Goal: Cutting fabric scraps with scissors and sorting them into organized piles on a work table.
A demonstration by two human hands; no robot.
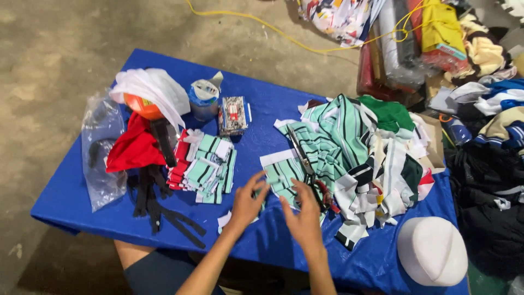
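Observation:
My left hand [246, 201] hovers over the blue table cover [262, 114] with its fingers spread, the fingertips at a small mint-striped fabric piece [281, 176]. Close to its right, my right hand [303, 214] is raised with fingers apart, beside scissors [303, 164] that lie on the striped pieces. Whether either hand pinches fabric is unclear. A heap of mint, white, green and black cloth scraps [360, 153] fills the table's right half. A neat stack of cut striped pieces [207, 166] lies to the left.
A red cloth [134, 147], black straps [158, 205], a clear plastic bag [101, 147], an orange ball under white cloth [144, 98], a cup [204, 101] and a small box [233, 116] sit at left. A white cap form [431, 250] is front right. Fabric piles [480, 109] lie on the floor.

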